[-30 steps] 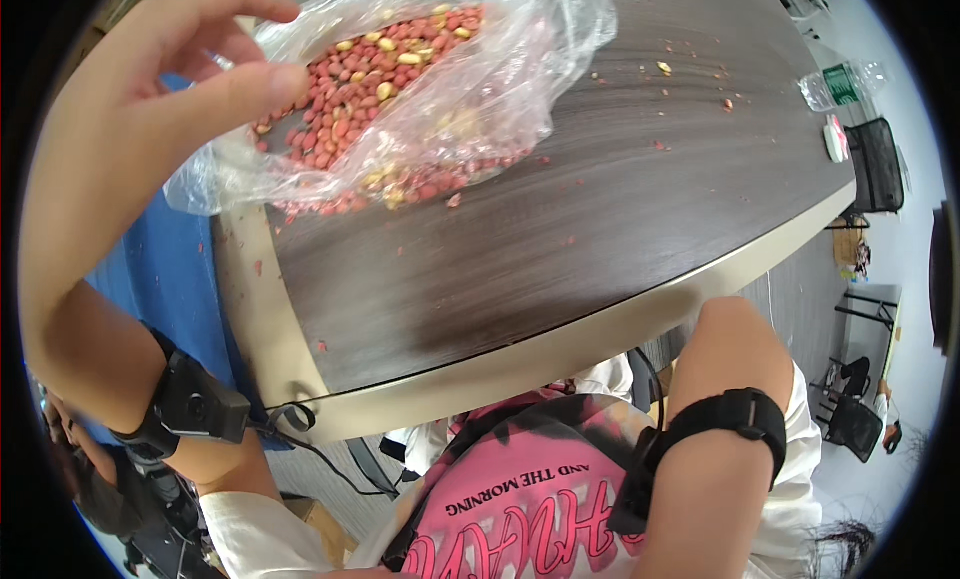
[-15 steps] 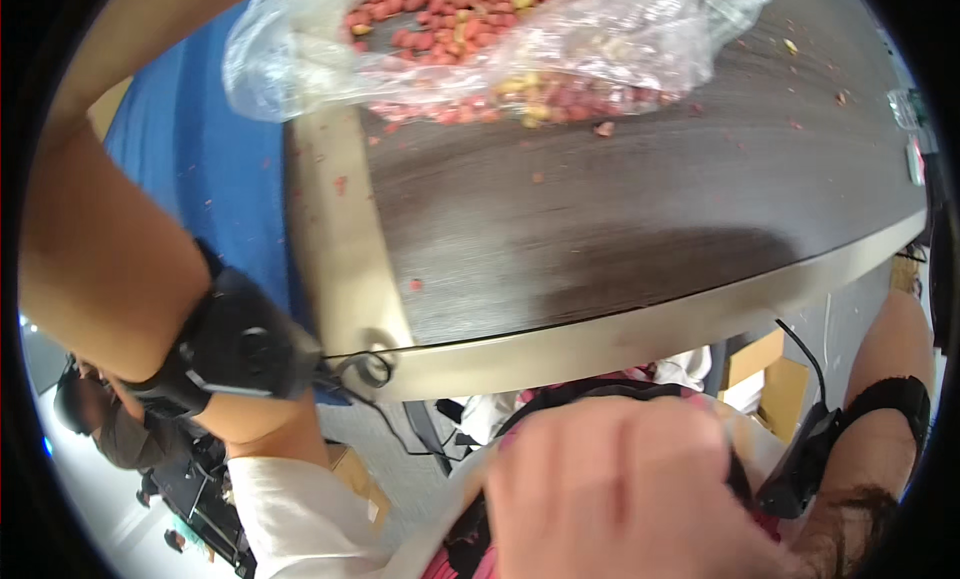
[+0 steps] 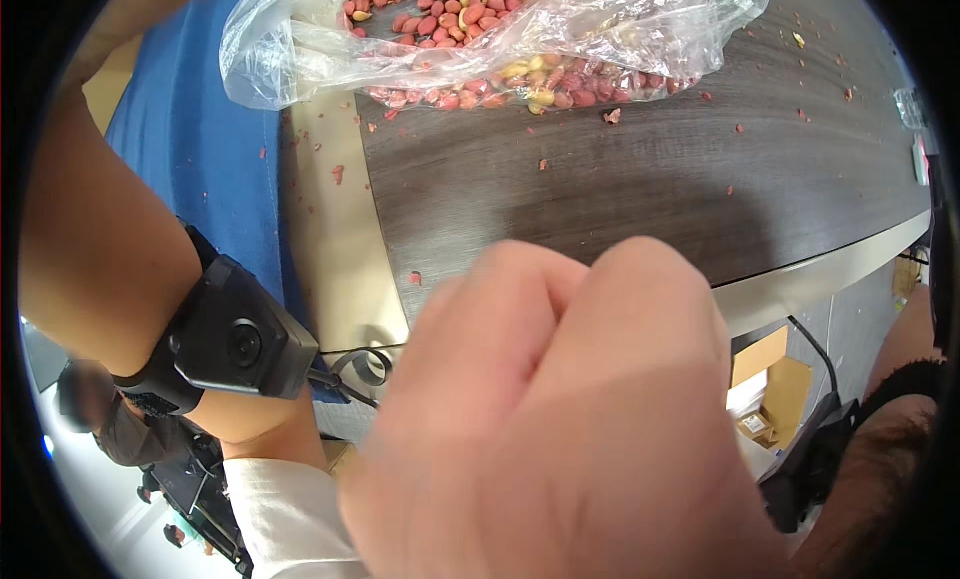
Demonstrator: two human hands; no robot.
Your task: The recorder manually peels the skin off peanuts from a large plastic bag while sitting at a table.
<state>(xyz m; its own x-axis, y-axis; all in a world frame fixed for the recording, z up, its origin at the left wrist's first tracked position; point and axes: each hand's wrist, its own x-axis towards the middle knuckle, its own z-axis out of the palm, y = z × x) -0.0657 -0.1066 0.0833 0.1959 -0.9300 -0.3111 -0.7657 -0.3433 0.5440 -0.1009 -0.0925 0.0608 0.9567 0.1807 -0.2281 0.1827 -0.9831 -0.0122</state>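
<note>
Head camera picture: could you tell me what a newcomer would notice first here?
A blurred right hand, fingers curled, fills the lower centre close to the lens. At the top, a clear plastic bag of red peanuts lies on the dark wooden table, with skin flakes scattered around. On the left, a forearm wears a black wrist device.

My right hand is bunched close under the camera, fingers curled together. My left forearm reaches up; its hand is out of view.
</note>
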